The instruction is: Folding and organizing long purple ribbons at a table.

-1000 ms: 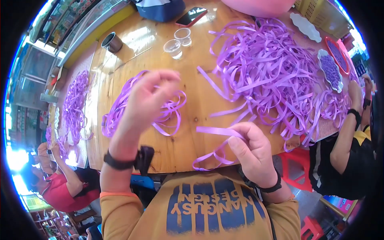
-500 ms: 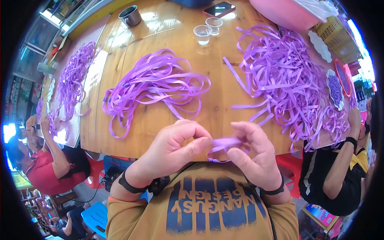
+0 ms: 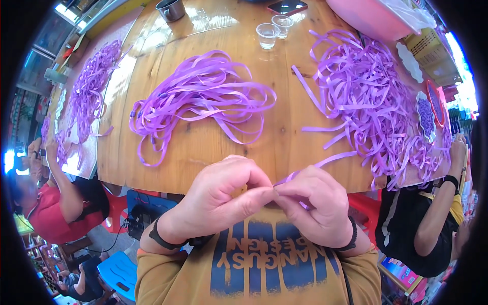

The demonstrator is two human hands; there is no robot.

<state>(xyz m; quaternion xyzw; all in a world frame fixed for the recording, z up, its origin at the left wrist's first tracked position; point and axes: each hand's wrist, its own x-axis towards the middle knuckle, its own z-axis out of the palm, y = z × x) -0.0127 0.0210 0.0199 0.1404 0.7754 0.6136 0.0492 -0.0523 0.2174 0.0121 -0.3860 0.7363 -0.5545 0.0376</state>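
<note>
Just over the table's near edge, my left hand (image 3: 229, 190) and my right hand (image 3: 317, 201) meet with fingertips pinched together. A purple ribbon (image 3: 291, 177) is caught between them, mostly hidden behind the right fingers. Whatever small part sits right at the fingertips is too covered to make out. Beyond my left hand lies a looped bundle of purple ribbons (image 3: 201, 96) with small dark purple pieces on some loops. A large tangled heap of purple ribbons (image 3: 366, 96) spreads to the right, with loose ends pointing toward the middle.
Two clear plastic cups (image 3: 267, 36) stand at the far side near a phone (image 3: 287, 7) and a metal mug (image 3: 171, 9). A pink basin (image 3: 366, 18) is at the back right. Trays of purple beads (image 3: 426, 114) lie far right. People sit at both sides, another ribbon pile (image 3: 91, 84) at left.
My right hand has moved in to the left fingertips and closed from a looser, spread pose. The ribbon that stretched between the hands is now mostly covered. The view has shifted slightly.
</note>
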